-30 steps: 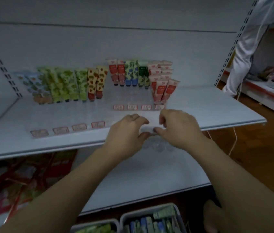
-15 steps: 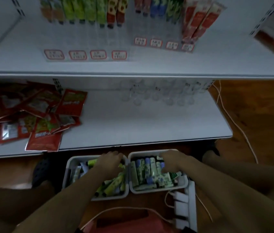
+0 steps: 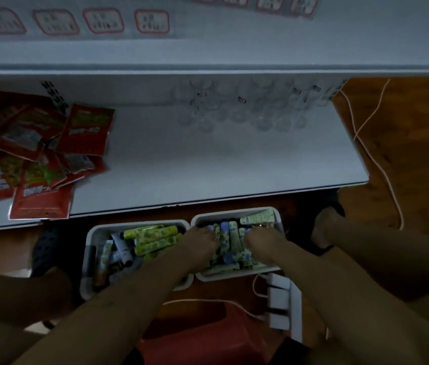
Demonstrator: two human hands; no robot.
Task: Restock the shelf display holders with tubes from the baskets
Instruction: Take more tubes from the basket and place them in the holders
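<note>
Two white baskets stand on the floor under the lower shelf. The left basket [image 3: 90,248] holds green patterned tubes [image 3: 155,234] and some pale ones. The right basket [image 3: 234,211] holds blue-capped dotted tubes [image 3: 230,233]. My left hand [image 3: 200,245] and my right hand [image 3: 263,241] are both down in the right basket, fingers buried among the tubes; whether either grips one is hidden. A clear empty display holder [image 3: 237,111] sits at the back of the lower shelf. Labels of the upper holder [image 3: 102,22] show at the top.
Red snack packets [image 3: 44,154] are heaped on the lower shelf's left. A white power strip [image 3: 282,306] with its cable and a red stool [image 3: 203,335] lie near my legs. My feet [image 3: 324,227] flank the baskets on the wooden floor.
My view dropped from the upper shelf to the floor. Both hands left the upper holder and went down into the baskets; the left hand then shifted from the left basket into the right one.
</note>
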